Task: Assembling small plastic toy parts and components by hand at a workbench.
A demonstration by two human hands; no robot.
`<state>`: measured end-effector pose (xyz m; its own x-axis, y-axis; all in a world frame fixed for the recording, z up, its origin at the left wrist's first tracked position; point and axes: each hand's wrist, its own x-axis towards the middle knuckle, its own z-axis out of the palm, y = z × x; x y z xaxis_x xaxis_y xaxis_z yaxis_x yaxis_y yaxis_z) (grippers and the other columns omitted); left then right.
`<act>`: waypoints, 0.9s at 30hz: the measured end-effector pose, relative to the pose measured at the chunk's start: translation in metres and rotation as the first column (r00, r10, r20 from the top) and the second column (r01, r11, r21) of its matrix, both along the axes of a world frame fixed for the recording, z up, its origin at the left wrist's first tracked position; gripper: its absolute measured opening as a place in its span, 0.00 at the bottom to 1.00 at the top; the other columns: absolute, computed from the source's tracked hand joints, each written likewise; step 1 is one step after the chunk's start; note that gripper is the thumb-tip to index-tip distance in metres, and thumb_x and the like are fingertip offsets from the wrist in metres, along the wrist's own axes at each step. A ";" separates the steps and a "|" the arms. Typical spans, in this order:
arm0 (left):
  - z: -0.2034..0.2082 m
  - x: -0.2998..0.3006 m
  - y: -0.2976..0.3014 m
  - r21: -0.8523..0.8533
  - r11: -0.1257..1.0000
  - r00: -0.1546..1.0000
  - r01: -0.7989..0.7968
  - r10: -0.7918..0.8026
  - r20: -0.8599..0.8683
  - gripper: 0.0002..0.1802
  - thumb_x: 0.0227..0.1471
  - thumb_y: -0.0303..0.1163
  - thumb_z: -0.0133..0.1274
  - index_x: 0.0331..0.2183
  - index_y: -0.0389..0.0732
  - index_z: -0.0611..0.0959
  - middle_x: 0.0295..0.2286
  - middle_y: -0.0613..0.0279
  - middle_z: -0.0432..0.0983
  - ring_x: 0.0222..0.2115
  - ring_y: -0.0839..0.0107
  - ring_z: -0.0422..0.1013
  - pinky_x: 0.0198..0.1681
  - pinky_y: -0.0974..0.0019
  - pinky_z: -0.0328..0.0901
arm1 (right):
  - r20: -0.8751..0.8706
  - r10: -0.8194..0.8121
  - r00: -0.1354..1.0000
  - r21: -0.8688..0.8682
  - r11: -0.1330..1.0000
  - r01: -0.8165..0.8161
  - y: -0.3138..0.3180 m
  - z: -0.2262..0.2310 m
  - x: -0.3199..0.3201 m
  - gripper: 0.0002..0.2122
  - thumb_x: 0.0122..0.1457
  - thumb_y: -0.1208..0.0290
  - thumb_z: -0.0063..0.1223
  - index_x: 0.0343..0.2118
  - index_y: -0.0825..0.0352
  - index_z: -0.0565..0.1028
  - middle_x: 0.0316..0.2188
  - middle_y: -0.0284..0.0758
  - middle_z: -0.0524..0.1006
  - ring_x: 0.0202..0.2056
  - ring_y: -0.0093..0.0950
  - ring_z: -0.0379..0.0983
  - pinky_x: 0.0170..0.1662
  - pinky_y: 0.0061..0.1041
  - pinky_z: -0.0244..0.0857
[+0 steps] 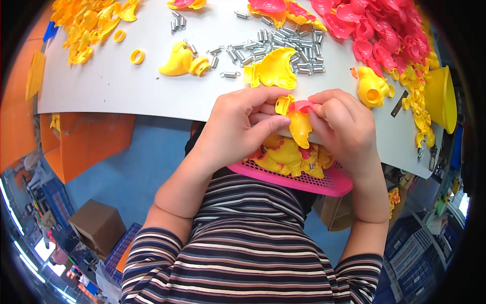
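Between my two hands, over the table's front edge, is a curved yellow plastic shell (300, 129) with a slotted collar at its top. My left hand (243, 121) grips it by the collar side, fingers closed. Closed fingertips of my right hand (341, 119) pinch a pink plastic piece (304, 105) against the shell's upper edge. Just beyond, another yellow half shell (276, 68) lies hollow side up beside a heap of metal springs (301, 48). Under my hands, a pink mesh basket (334, 185) holds several yellow pieces with pink parts.
Yellow parts (91, 23) are heaped at the far left, pink shells (372, 30) at the far right. A yellow piece (182, 61) and a yellow ring (136, 57) lie left of the springs. At right are a yellow figure (373, 87) and a yellow bowl (441, 99). An orange bin (86, 144) stands lower left.
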<state>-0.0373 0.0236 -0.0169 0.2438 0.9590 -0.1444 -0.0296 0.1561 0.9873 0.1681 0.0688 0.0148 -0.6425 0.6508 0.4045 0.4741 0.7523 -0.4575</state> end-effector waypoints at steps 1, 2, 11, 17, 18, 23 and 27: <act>-0.002 0.000 -0.001 0.023 0.999 0.999 -0.035 0.035 0.018 0.19 0.50 0.19 0.57 0.46 0.30 0.77 0.32 0.55 0.79 0.34 0.72 0.78 0.36 0.74 0.73 | 0.006 -0.024 1.000 -0.012 1.000 0.024 -0.002 0.001 -0.003 0.11 0.45 0.84 0.62 0.25 0.70 0.68 0.26 0.40 0.76 0.27 0.36 0.75 0.28 0.29 0.69; -0.002 0.000 -0.001 0.021 0.999 0.999 -0.035 0.034 0.017 0.19 0.50 0.19 0.57 0.46 0.30 0.77 0.32 0.55 0.79 0.34 0.72 0.78 0.36 0.74 0.73 | 0.013 -0.048 0.999 -0.024 0.999 0.049 -0.004 0.001 -0.004 0.11 0.45 0.84 0.62 0.24 0.69 0.67 0.27 0.40 0.75 0.27 0.36 0.74 0.29 0.29 0.69; 0.001 0.000 0.000 -0.031 0.999 0.995 -0.037 0.040 0.091 0.19 0.51 0.19 0.57 0.46 0.28 0.76 0.33 0.54 0.79 0.34 0.73 0.78 0.37 0.74 0.73 | 0.031 -0.052 0.998 -0.113 0.992 0.055 -0.003 -0.004 -0.001 0.11 0.46 0.83 0.60 0.34 0.69 0.76 0.30 0.39 0.73 0.28 0.34 0.73 0.30 0.27 0.67; 0.001 -0.001 0.000 -0.009 0.999 0.996 -0.031 0.031 0.079 0.19 0.50 0.19 0.57 0.46 0.28 0.75 0.34 0.54 0.79 0.34 0.72 0.78 0.37 0.73 0.73 | 0.043 -0.058 0.997 -0.168 0.984 0.064 0.001 0.000 -0.001 0.10 0.45 0.81 0.62 0.31 0.70 0.75 0.28 0.39 0.74 0.28 0.33 0.74 0.30 0.26 0.68; 0.002 -0.002 0.000 -0.024 1.000 0.997 -0.002 0.004 0.076 0.19 0.52 0.18 0.55 0.47 0.28 0.74 0.35 0.54 0.77 0.36 0.71 0.77 0.40 0.72 0.73 | 0.043 -0.056 0.997 -0.171 0.983 0.063 0.002 0.000 0.000 0.10 0.45 0.81 0.62 0.31 0.70 0.75 0.28 0.39 0.74 0.28 0.33 0.74 0.30 0.26 0.68; 0.007 -0.003 0.002 -0.016 0.999 0.999 0.045 -0.045 0.009 0.20 0.53 0.16 0.53 0.49 0.28 0.73 0.37 0.55 0.76 0.38 0.70 0.77 0.43 0.72 0.72 | 0.023 -0.084 0.996 -0.192 0.977 0.087 0.003 -0.001 0.000 0.08 0.44 0.82 0.61 0.28 0.70 0.75 0.25 0.39 0.75 0.27 0.33 0.75 0.30 0.26 0.68; 0.007 -0.003 0.000 -0.062 0.998 0.999 0.022 -0.020 0.043 0.20 0.53 0.16 0.53 0.49 0.28 0.74 0.37 0.55 0.77 0.38 0.71 0.77 0.43 0.72 0.72 | 0.009 -0.095 0.995 -0.233 0.968 0.095 0.001 -0.003 -0.001 0.08 0.44 0.82 0.61 0.28 0.70 0.75 0.26 0.39 0.76 0.27 0.33 0.75 0.30 0.25 0.68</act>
<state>-0.0398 0.0239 -0.0103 0.2709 0.9431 -0.1929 -0.0669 0.2184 0.9736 0.1667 0.0703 0.0115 -0.5727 0.7852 0.2354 0.5369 0.5763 -0.6161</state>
